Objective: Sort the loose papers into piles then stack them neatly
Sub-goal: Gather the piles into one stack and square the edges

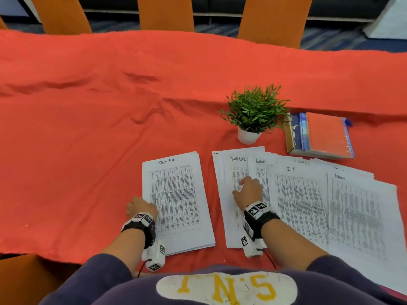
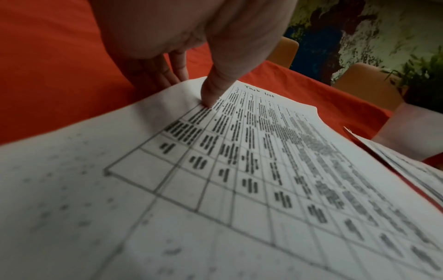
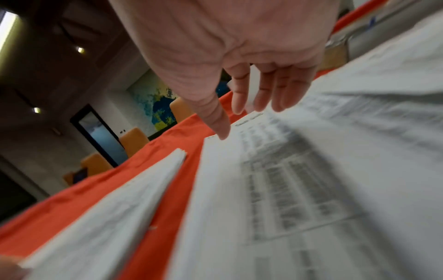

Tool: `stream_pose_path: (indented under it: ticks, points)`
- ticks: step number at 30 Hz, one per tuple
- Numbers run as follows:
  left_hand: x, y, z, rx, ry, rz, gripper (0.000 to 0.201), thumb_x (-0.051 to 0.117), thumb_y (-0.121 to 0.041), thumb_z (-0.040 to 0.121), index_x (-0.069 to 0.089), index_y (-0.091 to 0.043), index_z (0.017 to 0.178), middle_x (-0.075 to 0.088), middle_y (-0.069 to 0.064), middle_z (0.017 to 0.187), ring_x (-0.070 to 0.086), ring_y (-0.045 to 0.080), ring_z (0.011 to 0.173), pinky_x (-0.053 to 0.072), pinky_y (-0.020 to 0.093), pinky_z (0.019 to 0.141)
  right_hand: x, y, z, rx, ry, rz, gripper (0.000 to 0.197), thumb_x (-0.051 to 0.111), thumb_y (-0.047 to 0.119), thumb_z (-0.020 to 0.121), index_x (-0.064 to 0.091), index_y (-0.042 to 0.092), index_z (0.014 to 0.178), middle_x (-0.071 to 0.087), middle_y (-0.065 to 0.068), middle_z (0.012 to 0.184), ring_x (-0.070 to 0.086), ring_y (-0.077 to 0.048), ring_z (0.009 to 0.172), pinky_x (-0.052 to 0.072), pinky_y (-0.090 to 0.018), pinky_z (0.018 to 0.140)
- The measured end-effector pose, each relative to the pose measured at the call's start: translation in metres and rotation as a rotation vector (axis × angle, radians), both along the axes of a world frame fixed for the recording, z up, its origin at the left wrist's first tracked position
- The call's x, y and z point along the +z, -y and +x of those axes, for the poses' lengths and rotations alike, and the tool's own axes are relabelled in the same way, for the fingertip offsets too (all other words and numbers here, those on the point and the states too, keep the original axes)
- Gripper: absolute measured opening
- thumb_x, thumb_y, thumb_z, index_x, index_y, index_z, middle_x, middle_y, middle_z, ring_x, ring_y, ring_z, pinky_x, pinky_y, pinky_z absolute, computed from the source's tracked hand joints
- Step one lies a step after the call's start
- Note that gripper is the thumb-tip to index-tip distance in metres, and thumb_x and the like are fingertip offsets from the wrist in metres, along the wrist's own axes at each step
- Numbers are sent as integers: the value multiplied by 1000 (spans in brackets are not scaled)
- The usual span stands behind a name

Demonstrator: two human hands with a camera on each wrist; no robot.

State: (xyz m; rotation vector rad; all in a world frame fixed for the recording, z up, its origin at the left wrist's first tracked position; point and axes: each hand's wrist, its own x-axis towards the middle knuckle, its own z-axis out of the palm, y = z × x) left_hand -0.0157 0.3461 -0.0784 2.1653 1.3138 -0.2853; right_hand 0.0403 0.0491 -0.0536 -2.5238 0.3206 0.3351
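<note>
Fingers (image 2: pixel 177 66) and thumb of the left hand (image 1: pixel 141 209) pinch the Task list pile (image 1: pixel 178 201) left of the plant (image 1: pixel 255 111), right hand (image 1: pixel 248 191) flat-fingered on fanned sheets (image 1: pixel 308 205); probably floppy and slidey, so grab edges.

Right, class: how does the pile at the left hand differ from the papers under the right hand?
The left pile is squared up; the right papers are fanned out. The left pile shows one heading, Task list; the right papers show Task List, Admin and IT. Both are printed tables on the red cloth.
</note>
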Motion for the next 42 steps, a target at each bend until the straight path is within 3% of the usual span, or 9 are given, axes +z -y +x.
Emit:
stream_pose_path:
  ticks: [5, 11, 15, 21, 25, 27, 33, 37, 42]
  points:
    - [27, 42, 17, -54, 104, 69, 53, 64, -16, 82, 41, -10, 130, 36, 17, 137, 34, 35, 128, 30, 45, 106, -7, 40, -11, 63, -193, -315, 68, 65, 40, 82, 33, 8, 133, 33, -16, 139, 36, -31, 127, 44, -39, 96]
    - [49, 121, 34, -384, 215, -8, 29, 59, -21, 84, 55, -16, 113, 40, 11, 129, 44, 30, 120, 40, 41, 101, -5, 54, -19, 163, -232, -290, 38, 48, 28, 93, 47, 6, 124, 37, -14, 136, 39, -30, 123, 44, -38, 96]
    - [60, 171, 35, -527, 336, -290, 12, 58, -23, 89, 61, -14, 96, 62, 3, 105, 59, 22, 102, 44, 27, 83, 14, 54, -18, 225, -164, -111, 29, 48, 25, 92, 58, 3, 107, 52, -15, 117, 54, -30, 107, 51, -38, 86]
    - [83, 226, 42, -408, 258, -708, 48, 61, -54, 82, 59, -13, 107, 69, 6, 101, 68, 22, 91, 57, 34, 75, 57, 52, -26, 274, 8, 365, 14, 55, 19, 88, 62, 7, 90, 64, -9, 99, 61, -22, 92, 47, -30, 76]
    - [96, 236, 48, -534, 322, -445, 10, 49, -12, 89, 58, -9, 90, 64, 7, 84, 61, 28, 82, 49, 30, 65, 70, 81, -28, 325, -53, 638, 8, 65, 26, 85, 67, 18, 84, 70, 1, 100, 64, -15, 97, 50, -29, 89]
    - [106, 235, 50, -630, 349, -343, 21, 42, -4, 90, 61, -12, 92, 62, 3, 82, 57, 23, 76, 42, 25, 60, 67, 111, -25, 254, -67, 649, 8, 66, 30, 86, 66, 21, 86, 68, 4, 105, 63, -14, 100, 49, -28, 90]
    - [156, 250, 53, -778, 517, -158, 23, 41, -8, 95, 57, -22, 88, 49, -7, 61, 42, 13, 52, 31, 24, 47, 27, 239, -20, -156, -207, 185, 40, 64, 29, 87, 55, 9, 121, 57, -9, 126, 57, -26, 112, 45, -29, 84]
    - [178, 272, 55, -684, 665, -240, 18, 47, -11, 95, 56, -23, 85, 46, -7, 61, 39, 12, 52, 31, 25, 47, 15, 275, -30, -139, -238, -127, 60, 70, 43, 80, 56, 2, 121, 58, -16, 125, 56, -30, 114, 46, -35, 92]
    - [156, 291, 57, -428, 686, -460, 27, 54, -9, 92, 64, -12, 117, 65, 0, 106, 61, 19, 98, 48, 27, 81, -4, 274, -35, -73, -269, -271, 81, 71, 48, 75, 36, 10, 137, 35, -15, 139, 35, -32, 130, 42, -44, 101]
